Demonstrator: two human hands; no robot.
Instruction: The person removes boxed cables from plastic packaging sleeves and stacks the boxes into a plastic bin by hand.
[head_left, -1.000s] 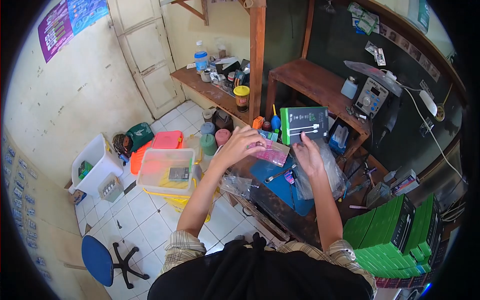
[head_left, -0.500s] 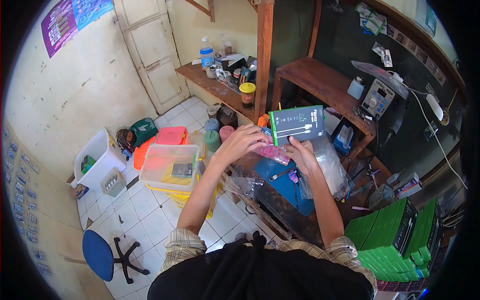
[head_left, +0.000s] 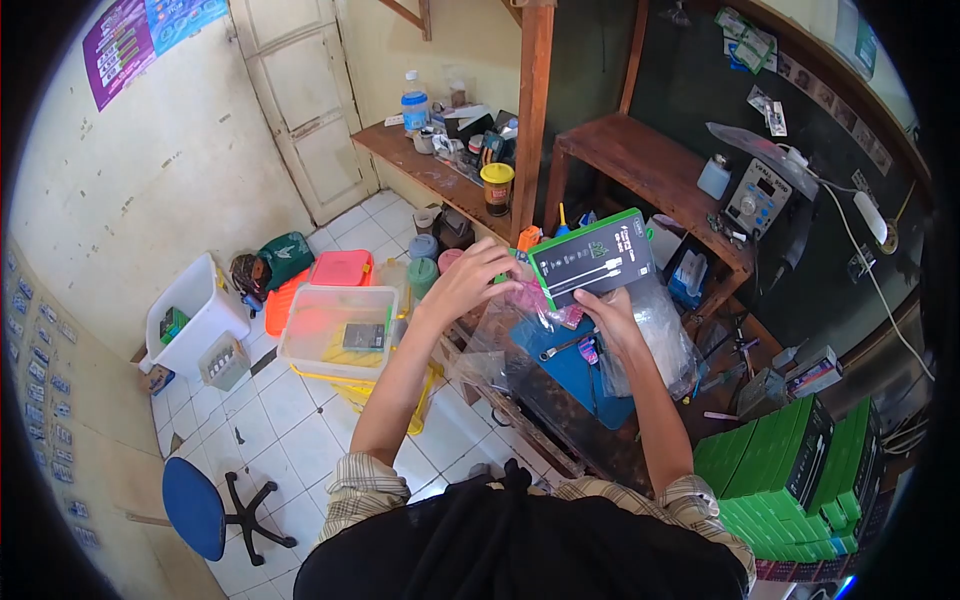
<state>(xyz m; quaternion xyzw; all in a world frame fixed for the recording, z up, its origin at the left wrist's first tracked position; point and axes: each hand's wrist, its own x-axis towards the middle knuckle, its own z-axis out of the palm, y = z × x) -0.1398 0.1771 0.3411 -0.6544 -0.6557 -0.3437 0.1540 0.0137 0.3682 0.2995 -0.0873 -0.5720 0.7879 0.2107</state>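
Observation:
My right hand grips a black and green cable box by its lower edge, with the thumb on the front face. The box is tilted, and its face shows a white cable. At the box's left end is my left hand, its fingers bent and pressed together near a small green part at the edge; what they hold is too small to make out. Below the box lie a pink sheet and clear plastic, on and beside a blue mat.
Stacked green boxes stand at the right. A lidded clear bin and a white tub are on the left floor, near a blue chair. A wooden shelf rises behind the bench.
The cable box has moved left and tilted, its right end higher. My left hand has moved slightly left and up to the box's left end. The pink sheet is now more covered.

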